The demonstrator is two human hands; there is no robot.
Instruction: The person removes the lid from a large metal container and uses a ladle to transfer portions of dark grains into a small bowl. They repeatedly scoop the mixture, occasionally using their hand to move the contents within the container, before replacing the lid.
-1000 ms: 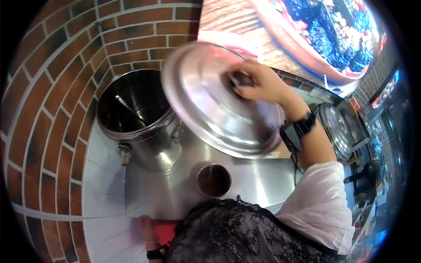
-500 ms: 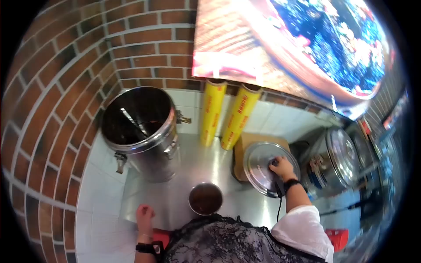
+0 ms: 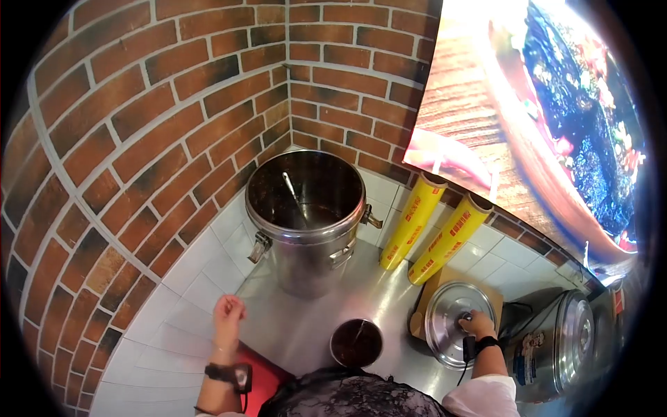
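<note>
My right hand (image 3: 478, 324) grips the dark knob of a round steel lid (image 3: 445, 313), which leans over a cardboard box (image 3: 432, 286). My left hand (image 3: 228, 320) hangs at the left over the counter's edge, fingers curled in and nothing showing in them. Between the two hands, a steel bowl (image 3: 356, 343) of dark brown liquid stands close in front of my body. Behind it rises a tall steel pot (image 3: 306, 260) without a cover, its clamps hanging loose. A long-handled ladle (image 3: 290, 187) leans inside the pot, its lower end in dark contents.
Two yellow cling-film rolls (image 3: 413, 221) (image 3: 450, 240) lean against the tiled wall behind the counter (image 3: 292, 320). At the right stands another steel pot (image 3: 549, 347), its lid on. A bright food screen (image 3: 549, 125) hangs above. Something red (image 3: 260, 379) is at my left.
The view has turned left, so the pot and rolls appear farther right. My left hand has risen. The right hand still holds the lid by its knob, over the box.
</note>
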